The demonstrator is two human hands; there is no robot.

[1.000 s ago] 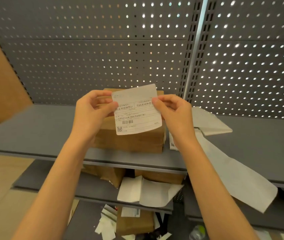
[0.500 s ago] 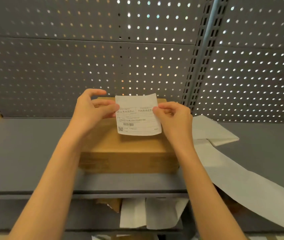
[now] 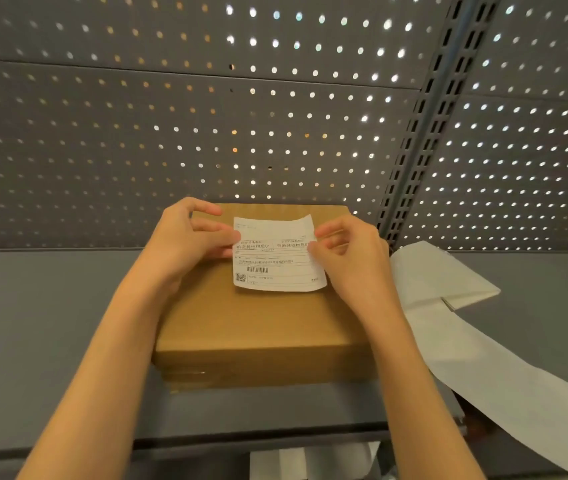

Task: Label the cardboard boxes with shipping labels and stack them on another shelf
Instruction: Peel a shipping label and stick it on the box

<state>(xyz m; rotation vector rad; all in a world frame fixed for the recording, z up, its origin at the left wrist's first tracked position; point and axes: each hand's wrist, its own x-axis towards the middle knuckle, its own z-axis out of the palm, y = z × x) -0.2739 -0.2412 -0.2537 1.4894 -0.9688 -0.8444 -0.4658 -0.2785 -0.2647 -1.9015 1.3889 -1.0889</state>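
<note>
— Head view: where's the shipping label point(image 3: 277, 255)?
— Mid-frame, over the far part of the cardboard box point(image 3: 258, 317) on the grey shelf point(image 3: 50, 323).
— Hands?
— Left hand point(image 3: 189, 242) and right hand point(image 3: 348, 252) each pinch a side edge, fingers curled (backing paper strip point(image 3: 476, 341) trails lower right).

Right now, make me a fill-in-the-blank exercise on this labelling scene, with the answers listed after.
1. Both hands, the left hand and the right hand, pinch the white ____.
2. The label is held over the top of a brown cardboard ____.
3. The box sits on a grey ____.
4. The long strip of white paper lies to the ____ of the box.

Answers: label; box; shelf; right
</note>
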